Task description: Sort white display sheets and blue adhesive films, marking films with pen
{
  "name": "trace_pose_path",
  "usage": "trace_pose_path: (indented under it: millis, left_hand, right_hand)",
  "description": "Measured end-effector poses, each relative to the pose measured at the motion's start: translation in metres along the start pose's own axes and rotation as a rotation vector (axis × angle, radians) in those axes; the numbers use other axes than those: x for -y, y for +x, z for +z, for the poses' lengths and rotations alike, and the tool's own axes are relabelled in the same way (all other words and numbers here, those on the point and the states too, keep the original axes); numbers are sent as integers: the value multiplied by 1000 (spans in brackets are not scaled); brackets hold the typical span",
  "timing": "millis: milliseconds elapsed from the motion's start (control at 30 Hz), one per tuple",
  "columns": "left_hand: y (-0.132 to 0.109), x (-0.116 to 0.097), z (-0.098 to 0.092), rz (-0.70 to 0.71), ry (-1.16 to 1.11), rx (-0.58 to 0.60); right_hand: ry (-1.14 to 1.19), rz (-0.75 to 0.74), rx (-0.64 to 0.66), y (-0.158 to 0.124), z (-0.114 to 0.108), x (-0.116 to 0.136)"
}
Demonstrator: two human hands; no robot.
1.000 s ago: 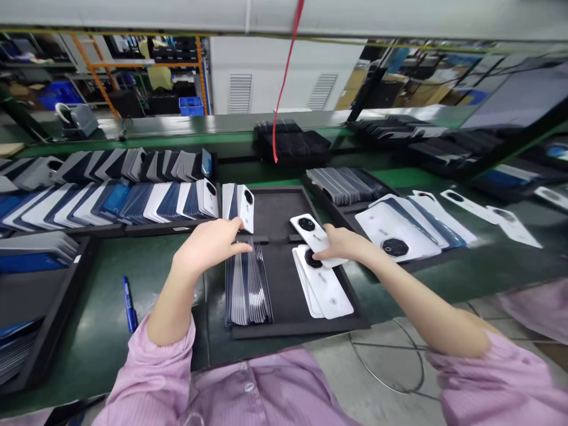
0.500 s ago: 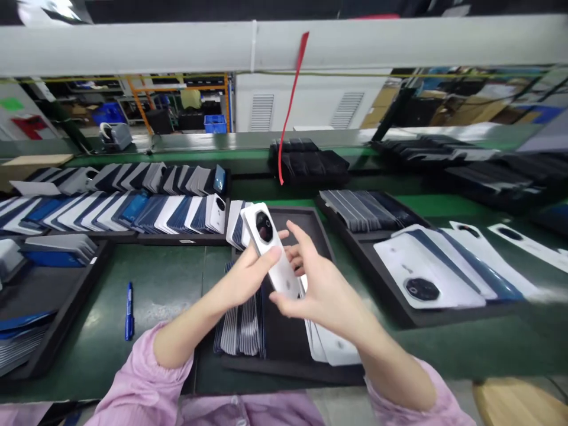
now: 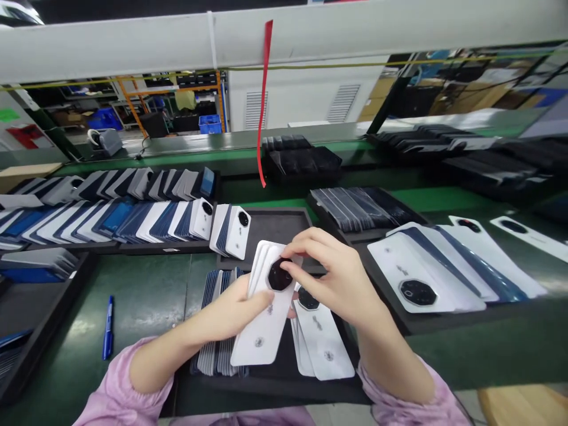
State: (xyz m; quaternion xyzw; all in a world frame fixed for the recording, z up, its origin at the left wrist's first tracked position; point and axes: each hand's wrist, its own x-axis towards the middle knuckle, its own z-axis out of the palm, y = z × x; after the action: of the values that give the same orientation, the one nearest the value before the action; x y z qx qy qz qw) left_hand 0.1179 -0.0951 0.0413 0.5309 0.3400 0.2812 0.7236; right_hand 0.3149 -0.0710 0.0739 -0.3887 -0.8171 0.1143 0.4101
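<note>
My left hand (image 3: 233, 310) grips a small fanned stack of white phone back panels (image 3: 255, 343), thumb on the front and fingers behind. Each visible face bears a black octagonal camera patch and small dark marks. At the upper right corner of the stack, my right hand (image 3: 341, 275) pinches with thumb and index finger by the camera patch; how many panels it grips is hidden. Below lies a black tray (image 3: 284, 222) holding more white panels (image 3: 328, 349) under my right wrist, rows of thin grey and blue panels (image 3: 217, 358), and an upright white bunch (image 3: 237, 236) at its back left.
A blue marker (image 3: 107, 328) lies on the green bench at left. Rows of white and blue panels (image 3: 155, 220) fill trays behind it. On the right, another tray holds loose white panels (image 3: 408, 272) and dark ones (image 3: 364, 207). A red strip (image 3: 264, 106) hangs overhead.
The held panels have come lower and nearer, and are now fanned with their faces towards me. My right hand has moved from their lower edge to the camera end. A white bunch now shows behind.
</note>
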Motion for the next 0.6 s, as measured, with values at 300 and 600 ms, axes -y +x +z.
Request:
trace_pose_path:
  millis: [300, 600]
  left_hand:
    - [-16, -11, 2, 95, 512, -97]
    - [-21, -18, 3, 192, 719, -64]
  right_hand:
    - [38, -70, -17, -8, -6, 3]
    - [82, -81, 46, -7, -12, 1]
